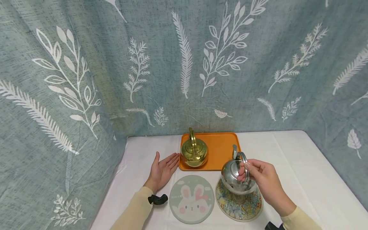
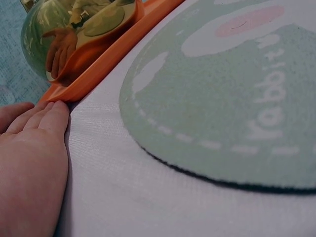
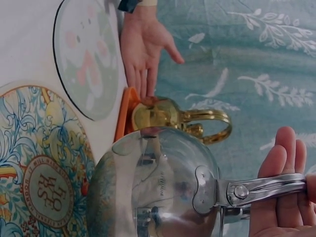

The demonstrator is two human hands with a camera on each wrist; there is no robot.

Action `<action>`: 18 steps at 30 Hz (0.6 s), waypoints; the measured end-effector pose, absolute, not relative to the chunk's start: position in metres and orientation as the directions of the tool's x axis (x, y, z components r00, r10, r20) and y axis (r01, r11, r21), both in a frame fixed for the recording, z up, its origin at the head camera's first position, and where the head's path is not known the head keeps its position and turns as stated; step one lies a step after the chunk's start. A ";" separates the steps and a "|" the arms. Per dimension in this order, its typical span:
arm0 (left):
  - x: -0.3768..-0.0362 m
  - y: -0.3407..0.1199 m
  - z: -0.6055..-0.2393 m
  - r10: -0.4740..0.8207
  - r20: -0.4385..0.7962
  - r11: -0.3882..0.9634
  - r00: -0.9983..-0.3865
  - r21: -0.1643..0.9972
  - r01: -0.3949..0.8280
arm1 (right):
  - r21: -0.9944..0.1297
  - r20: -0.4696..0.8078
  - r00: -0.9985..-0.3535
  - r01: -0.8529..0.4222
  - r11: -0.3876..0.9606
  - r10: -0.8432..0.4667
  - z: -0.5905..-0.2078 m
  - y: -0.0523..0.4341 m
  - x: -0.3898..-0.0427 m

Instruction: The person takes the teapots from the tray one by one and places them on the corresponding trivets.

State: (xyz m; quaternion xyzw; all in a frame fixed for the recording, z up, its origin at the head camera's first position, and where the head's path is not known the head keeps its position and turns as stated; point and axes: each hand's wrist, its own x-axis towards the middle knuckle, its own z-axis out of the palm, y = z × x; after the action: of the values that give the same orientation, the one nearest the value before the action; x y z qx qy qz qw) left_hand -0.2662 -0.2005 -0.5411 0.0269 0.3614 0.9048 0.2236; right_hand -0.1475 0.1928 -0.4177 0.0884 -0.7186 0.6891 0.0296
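Note:
My right hand (image 1: 263, 177) grips the handle of a silver metal teapot (image 1: 234, 175), which hangs over a round floral mat (image 1: 241, 212). In the right wrist view, the teapot (image 3: 158, 187) shows apart from that mat, and fingers (image 3: 284, 182) curl under its handle. A gold teapot (image 1: 194, 151) stands on the left part of an orange tray (image 1: 222, 150). Palm up with straight fingers, my left hand (image 1: 162, 172) lies at the tray's left edge. In the left wrist view its fingertips (image 2: 59, 111) meet the tray's corner.
A round green mat with a rabbit face (image 1: 191, 199) lies on the white tablecloth (image 1: 277, 156), left of the floral mat. Behind the table hangs a blue-green curtain (image 1: 161, 64) with white leaf prints; it also runs along both sides.

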 end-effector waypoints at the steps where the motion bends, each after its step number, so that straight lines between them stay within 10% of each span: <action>1: -0.266 -0.200 -0.541 0.421 -0.117 -0.637 -0.900 0.667 -0.385 | -0.985 0.165 -0.982 -0.168 0.031 -0.087 -0.418 0.193 -0.147; 18: -0.266 -0.199 -0.542 0.402 -0.118 -0.639 -0.908 0.674 -0.371 | -0.982 0.188 -0.978 -0.189 0.003 -0.090 -0.419 0.199 -0.148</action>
State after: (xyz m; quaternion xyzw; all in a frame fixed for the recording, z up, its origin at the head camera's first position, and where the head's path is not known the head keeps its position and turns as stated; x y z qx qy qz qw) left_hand -0.2663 -0.1988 -0.5422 0.0213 0.3671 0.9051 0.2134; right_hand -0.1476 0.1988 -0.4185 0.0985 -0.7074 0.6990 0.0356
